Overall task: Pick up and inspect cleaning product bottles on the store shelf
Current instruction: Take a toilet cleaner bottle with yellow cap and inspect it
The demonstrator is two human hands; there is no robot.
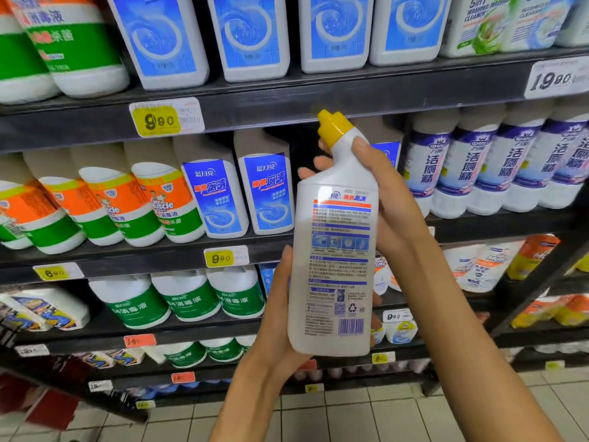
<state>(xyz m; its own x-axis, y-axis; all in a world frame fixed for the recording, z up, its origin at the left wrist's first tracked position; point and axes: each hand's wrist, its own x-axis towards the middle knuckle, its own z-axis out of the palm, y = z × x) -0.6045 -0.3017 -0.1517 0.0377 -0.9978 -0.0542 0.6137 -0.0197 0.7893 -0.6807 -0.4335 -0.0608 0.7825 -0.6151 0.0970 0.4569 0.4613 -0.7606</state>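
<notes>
Head view: both hands hold one white plastic toilet-cleaner bottle (334,260) with a yellow angled cap (333,127), raised in front of the dark metal store shelving (287,100) and clear of every shelf. Bottle is upright, neck leaning slightly left, back label toward the camera: dense blue and purple print, a red band near the top, a barcode at the lower right corner.

Left hand (277,317): cups the bottle's lower left side and base, thumb lying up along the left edge, grasping the bottle.

Right hand (387,202): wraps the upper body from the right, thumb pressed on the shoulder just below the cap, fingertips (322,162) showing past the left of the neck. Also grasping the bottle.

Shelf behind the bottle, second board from the top: two white bottles with blue front labels (243,193) stand just left of the held bottle; a gap lies directly behind it. Further left along that board, a row of white bottles with orange-and-green labels (134,205). Toward its right end, white bottles with purple-and-white labels (497,167).

Top board: large white bottles with blue swirl labels (251,33). Yellow price tags reading 9.90 (157,121) are clipped to the front edges of the boards. Third board, left of the held bottle: white jugs with green labels (188,301). Floor is pale tile (398,416).
</notes>
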